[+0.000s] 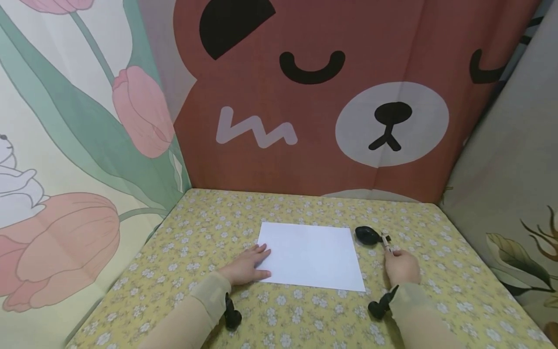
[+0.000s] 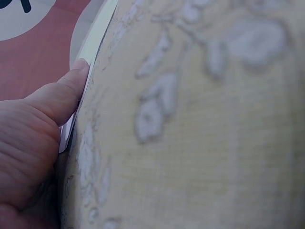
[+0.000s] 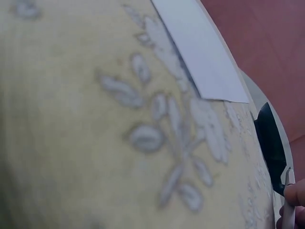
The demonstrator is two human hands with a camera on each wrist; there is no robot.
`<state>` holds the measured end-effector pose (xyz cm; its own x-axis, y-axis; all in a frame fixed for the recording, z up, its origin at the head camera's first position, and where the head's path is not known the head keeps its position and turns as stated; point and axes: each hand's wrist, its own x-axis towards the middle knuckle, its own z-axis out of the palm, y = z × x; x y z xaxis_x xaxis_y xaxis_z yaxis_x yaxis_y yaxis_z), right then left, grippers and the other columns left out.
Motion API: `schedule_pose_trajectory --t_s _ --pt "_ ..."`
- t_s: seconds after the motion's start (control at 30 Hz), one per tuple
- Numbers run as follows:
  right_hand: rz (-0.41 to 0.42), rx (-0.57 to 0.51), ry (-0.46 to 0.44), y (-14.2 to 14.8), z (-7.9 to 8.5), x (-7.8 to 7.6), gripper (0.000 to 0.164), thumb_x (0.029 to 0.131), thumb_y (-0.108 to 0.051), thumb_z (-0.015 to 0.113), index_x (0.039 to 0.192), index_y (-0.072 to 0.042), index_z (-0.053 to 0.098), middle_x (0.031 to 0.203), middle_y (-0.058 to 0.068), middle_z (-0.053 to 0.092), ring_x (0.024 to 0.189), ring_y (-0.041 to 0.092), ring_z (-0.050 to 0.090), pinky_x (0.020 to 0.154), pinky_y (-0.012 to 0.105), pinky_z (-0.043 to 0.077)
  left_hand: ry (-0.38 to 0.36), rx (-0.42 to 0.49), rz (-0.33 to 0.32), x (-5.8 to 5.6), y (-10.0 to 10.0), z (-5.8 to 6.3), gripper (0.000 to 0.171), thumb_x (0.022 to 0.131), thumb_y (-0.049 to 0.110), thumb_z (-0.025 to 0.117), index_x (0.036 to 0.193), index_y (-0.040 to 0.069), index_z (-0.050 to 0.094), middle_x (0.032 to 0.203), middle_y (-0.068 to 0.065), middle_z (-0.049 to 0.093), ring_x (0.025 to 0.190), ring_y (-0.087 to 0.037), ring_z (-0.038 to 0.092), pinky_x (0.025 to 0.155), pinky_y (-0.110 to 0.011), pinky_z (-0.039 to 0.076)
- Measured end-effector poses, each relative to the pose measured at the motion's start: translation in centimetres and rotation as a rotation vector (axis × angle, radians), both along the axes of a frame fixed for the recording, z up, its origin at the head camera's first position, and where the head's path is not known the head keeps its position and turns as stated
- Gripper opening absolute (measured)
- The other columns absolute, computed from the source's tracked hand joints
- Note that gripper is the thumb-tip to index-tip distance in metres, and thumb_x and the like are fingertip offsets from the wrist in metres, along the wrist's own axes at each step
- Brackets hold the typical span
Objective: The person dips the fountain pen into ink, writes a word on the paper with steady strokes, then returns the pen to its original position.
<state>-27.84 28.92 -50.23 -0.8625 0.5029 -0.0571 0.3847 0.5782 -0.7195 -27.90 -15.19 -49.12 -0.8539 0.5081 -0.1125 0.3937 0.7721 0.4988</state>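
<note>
The left hand [image 1: 244, 268] lay with its fingers spread at the paper's nine o'clock side, fingertips and thumb on the sheet, gripping nothing. The paper [image 1: 311, 256] lay flat on the flowered cloth [image 1: 301, 317], at twelve o'clock of the gap between the wrists. Off its three o'clock edge, the right hand [image 1: 402, 268] pinched a pale stick [image 1: 386, 243] that pointed toward eleven o'clock. A black oval [image 1: 367, 235] sat just beside the paper at about two o'clock; whether it joined or merely touched the stick could not be told.

The step in hand seemed to be steadying the sheet with one hand while the other took hold of the stick. The next move appeared to call for light pressure on the left and a firm pinch on the right.
</note>
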Motion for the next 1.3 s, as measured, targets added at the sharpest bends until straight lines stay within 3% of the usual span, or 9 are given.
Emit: schedule_pose_trajectory --t_s 0.3,0.7,1.03,1.3 --pt "-0.01 -0.063 0.049 -0.2 0.2 0.3 0.048 0.098 -0.038 0.048 0.123 0.003 0.06 0.115 0.024 0.061 0.097 0.039 0.057 0.074 0.05 0.045 -0.013 0.01 -0.003 -0.1 -0.1 0.0 0.075 0.093 0.053 0.055 0.152 0.016 0.03 0.16 -0.003 0.016 0.147 -0.03 0.009 0.114 -0.057 0.013" --pt "0.125 0.03 0.113 -0.8 2.1 0.6 0.048 0.098 -0.04 0.051 0.119 0.002 0.062 0.101 0.02 0.066 0.07 0.025 0.055 0.053 0.034 0.041 -0.002 0.006 -0.019 -0.1 -0.1 0.2 0.074 0.093 0.054 0.054 0.153 0.016 0.029 0.16 -0.003 0.015 0.147 -0.03 0.008 0.114 -0.057 0.012" --pt "0.175 0.05 0.086 -1.1 3.2 0.0 0.045 0.099 -0.034 0.049 0.115 0.005 0.064 0.105 0.024 0.066 0.085 0.035 0.06 0.065 0.043 0.046 -0.002 0.004 -0.019 -0.2 -0.1 0.1 0.074 0.093 0.053 0.054 0.152 0.016 0.03 0.16 -0.003 0.015 0.147 -0.03 0.008 0.114 -0.056 0.013" --pt "0.159 0.018 0.073 -1.7 4.4 -0.3 0.035 0.093 -0.023 0.05 0.112 0.004 0.06 0.1 0.024 0.063 0.077 0.031 0.058 0.057 0.037 0.045 -0.002 -0.002 -0.014 0.0 0.0 0.4 0.073 0.093 0.052 0.055 0.152 0.016 0.031 0.16 -0.003 0.016 0.147 -0.03 0.008 0.115 -0.056 0.013"
